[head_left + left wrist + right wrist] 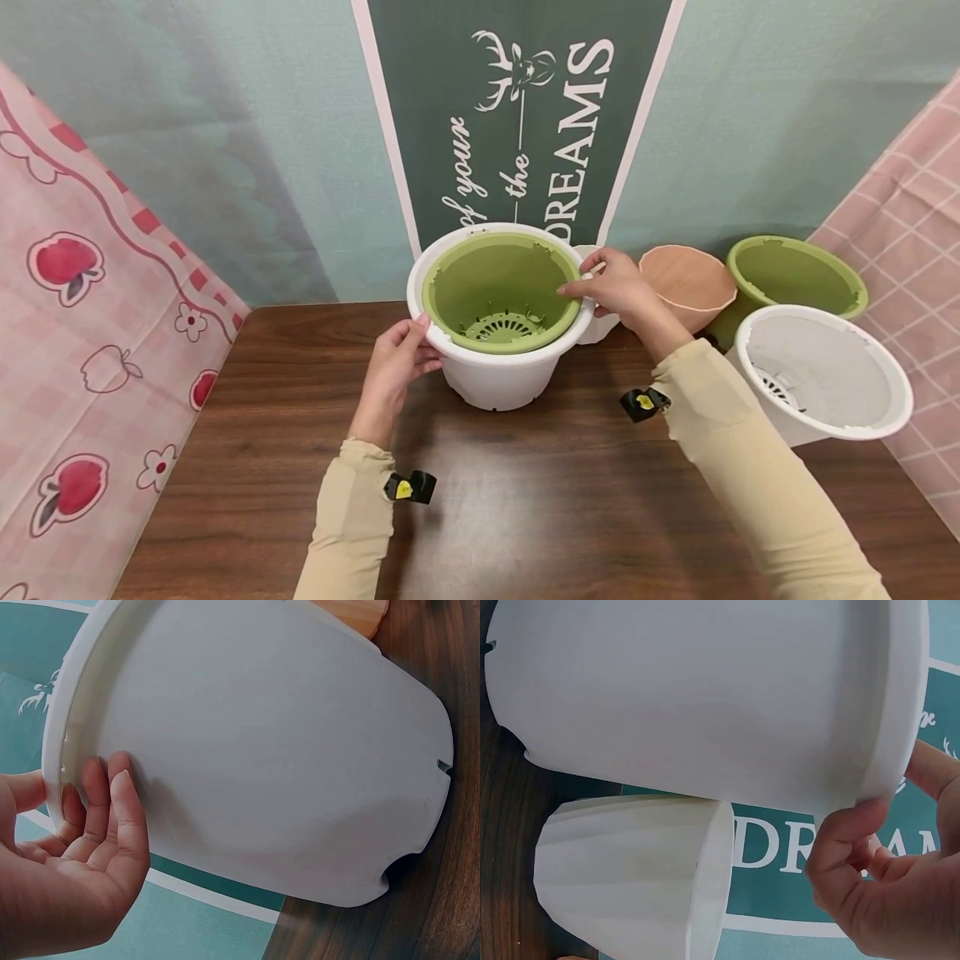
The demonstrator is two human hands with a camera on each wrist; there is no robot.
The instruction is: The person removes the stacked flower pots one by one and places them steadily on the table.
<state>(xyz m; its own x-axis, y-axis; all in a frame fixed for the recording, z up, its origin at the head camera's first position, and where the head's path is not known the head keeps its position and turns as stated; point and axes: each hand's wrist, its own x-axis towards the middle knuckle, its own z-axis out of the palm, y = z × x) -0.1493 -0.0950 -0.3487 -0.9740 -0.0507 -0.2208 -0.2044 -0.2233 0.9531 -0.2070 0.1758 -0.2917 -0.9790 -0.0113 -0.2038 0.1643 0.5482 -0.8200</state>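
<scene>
A white plastic flowerpot (498, 381) stands on the wooden table, with a green flowerpot (501, 279) nested inside it. Slots pierce the green pot's bottom. My left hand (397, 362) grips the white rim at the left, thumb on top and fingers beneath the lip; the left wrist view shows those fingers (129, 817) bent under it. On the opposite side, my right hand (618, 287) pinches the rim, its thumb reaching over to the green pot's edge. In the right wrist view a curled finger (847, 832) touches the white lip from outside.
Behind the right hand is a white faceted pot (630, 870), partly hidden. Farther right stand a peach faceted pot (686, 279), another green pot (798, 275) and another white pot (832, 367). A printed cloth (300, 167) hangs behind the table (525, 517).
</scene>
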